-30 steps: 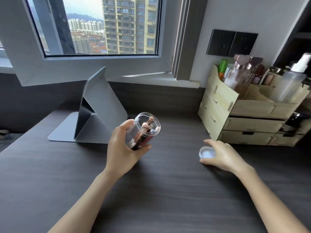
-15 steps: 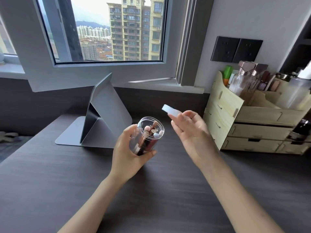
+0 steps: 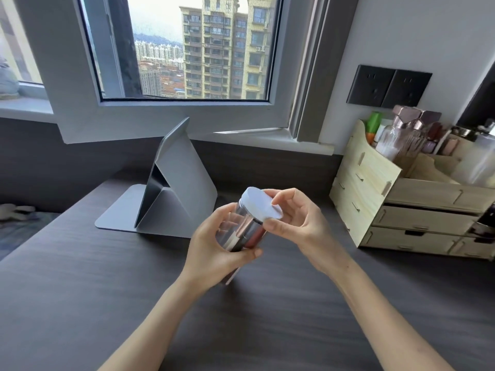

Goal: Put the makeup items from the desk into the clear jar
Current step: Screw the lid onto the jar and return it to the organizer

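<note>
The left hand (image 3: 214, 250) wraps around the clear jar (image 3: 241, 231), held tilted above the table (image 3: 80, 290) near centre. The right hand (image 3: 300, 223), at the jar's 3 o'clock, pinches the white lid (image 3: 261, 206) on its mouth. Makeup items (image 3: 238, 236) inside look pinkish, though blurred.
</note>
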### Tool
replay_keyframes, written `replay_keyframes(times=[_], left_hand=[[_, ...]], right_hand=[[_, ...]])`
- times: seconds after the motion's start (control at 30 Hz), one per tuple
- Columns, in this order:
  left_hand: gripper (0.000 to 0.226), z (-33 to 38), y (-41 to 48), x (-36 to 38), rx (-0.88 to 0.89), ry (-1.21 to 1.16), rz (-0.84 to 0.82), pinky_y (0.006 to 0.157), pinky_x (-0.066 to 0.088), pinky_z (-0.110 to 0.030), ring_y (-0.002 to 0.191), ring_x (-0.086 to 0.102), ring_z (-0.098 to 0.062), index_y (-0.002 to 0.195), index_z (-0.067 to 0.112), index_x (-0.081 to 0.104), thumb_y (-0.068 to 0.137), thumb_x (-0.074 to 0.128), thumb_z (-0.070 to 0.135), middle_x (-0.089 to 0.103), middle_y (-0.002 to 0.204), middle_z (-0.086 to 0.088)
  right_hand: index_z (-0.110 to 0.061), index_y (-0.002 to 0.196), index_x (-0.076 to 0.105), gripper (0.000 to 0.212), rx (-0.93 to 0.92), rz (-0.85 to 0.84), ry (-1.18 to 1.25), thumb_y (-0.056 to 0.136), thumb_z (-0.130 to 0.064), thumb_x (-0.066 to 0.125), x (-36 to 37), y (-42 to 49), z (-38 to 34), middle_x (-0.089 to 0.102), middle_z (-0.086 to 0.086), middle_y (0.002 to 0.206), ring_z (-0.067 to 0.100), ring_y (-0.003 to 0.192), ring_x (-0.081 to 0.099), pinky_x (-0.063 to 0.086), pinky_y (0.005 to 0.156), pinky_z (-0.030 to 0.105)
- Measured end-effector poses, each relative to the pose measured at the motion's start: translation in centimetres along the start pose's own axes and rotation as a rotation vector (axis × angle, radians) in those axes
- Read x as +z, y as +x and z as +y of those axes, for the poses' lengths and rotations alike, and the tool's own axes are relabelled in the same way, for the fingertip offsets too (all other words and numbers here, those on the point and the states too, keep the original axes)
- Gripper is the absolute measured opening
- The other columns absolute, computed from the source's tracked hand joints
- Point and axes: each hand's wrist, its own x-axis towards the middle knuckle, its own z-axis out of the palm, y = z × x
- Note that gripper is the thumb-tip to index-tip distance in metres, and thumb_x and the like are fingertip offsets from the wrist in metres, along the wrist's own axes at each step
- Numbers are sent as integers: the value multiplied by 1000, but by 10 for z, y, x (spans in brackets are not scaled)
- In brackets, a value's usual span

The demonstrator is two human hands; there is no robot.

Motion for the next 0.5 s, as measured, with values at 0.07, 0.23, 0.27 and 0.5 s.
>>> replay_keyframes(times=[0.07,0.23,0.27,0.5], left_hand=[[66,5,1,-4,-52,-71,-92,83,47,-24,92,63,-10,111,41,56,51,82,40,67,97,13],[68,12,3,-9,-173,-382,-370,77,52,-34,87,67,-26,114,19,59,52,84,35,68,100,-18],[71,13,2,-9,-194,-414,-410,77,52,-33,86,67,-27,113,17,59,51,85,39,68,100,-20],[57,14,-2,-2,-157,-216,-290,77,55,-40,81,67,-26,106,28,59,54,80,37,69,93,-15]], right_hand=[[-9,100,58,35,16,-62,-32,71,-16,76,-7,2,-5,62,6,121,17,110,61,52,79,26],[-11,113,60,56,75,-207,-23,63,-27,80,-20,8,-16,67,-1,110,12,100,62,52,76,21],[-12,114,60,62,92,-227,-15,60,-33,83,-21,8,-18,67,-3,108,12,100,62,52,76,21],[-32,110,57,46,123,-140,-509,68,-47,69,-9,4,-30,55,-9,93,3,79,55,50,70,18]])
